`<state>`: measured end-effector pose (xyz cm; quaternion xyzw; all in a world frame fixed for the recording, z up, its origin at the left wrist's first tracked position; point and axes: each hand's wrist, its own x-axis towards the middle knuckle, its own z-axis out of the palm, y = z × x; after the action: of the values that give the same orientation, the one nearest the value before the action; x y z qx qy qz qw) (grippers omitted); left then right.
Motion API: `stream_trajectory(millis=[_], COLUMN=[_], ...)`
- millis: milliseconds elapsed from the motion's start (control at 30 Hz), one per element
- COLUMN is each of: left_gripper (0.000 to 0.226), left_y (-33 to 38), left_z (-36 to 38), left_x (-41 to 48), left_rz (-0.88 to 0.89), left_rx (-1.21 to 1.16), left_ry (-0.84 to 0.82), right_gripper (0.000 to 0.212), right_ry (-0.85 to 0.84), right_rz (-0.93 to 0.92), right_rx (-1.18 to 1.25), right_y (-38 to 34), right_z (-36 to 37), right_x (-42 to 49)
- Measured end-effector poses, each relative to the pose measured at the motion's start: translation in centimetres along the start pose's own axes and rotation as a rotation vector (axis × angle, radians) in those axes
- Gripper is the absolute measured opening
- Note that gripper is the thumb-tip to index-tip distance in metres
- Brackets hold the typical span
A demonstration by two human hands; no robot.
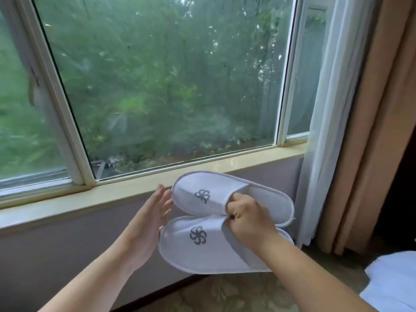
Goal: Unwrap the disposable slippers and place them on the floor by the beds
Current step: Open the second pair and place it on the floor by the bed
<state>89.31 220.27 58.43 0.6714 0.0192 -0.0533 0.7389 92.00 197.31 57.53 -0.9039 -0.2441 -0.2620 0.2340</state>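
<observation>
Gripping both white slippers [209, 224] at their strap edges, the right hand [247, 224] holds them mid-frame; the left hand [149, 219], fingers straight, touches their toes.

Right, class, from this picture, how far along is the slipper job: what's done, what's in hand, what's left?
Done: no wrapper shows on the white slippers, so unwrapping looks finished. In hand: the right hand pinches both at their openings, held in the air; the open left hand sits at their toes. Left: setting them down on the patterned carpet.
</observation>
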Motion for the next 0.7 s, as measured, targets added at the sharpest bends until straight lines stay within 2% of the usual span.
stream_trajectory(millis=[200, 367, 467, 600, 700], left_gripper=[0.084, 0.088, 0.074, 0.085, 0.071], left_y=[1.8, 2.7, 2.3, 0.7, -0.3], left_z=[0.4, 2.3, 3.9, 5.7, 7.3], left_x=[8.7, 15.5, 20.2, 26.7, 31.1], left_rz=[0.011, 0.032, 0.024, -0.017, -0.058], left_rx=[-0.002, 0.027, 0.040, 0.079, 0.115], left_ry=[0.016, -0.063, -0.131, -0.272, -0.379], right_gripper=[0.038, 0.039, 0.039, 0.031, 0.033], right_ry=[0.014, 0.043, 0.070, 0.085, 0.055], right_rz=[-0.013, -0.026, 0.052, 0.207, 0.347], right_rx=[0.001, -0.009, -0.016, -0.053, -0.121], right_y=[5.3, 9.8, 13.2, 17.4, 20.3], right_z=[2.1, 2.4, 3.2, 5.3, 6.5], right_x=[6.9, 10.0, 10.9, 10.9, 10.8])
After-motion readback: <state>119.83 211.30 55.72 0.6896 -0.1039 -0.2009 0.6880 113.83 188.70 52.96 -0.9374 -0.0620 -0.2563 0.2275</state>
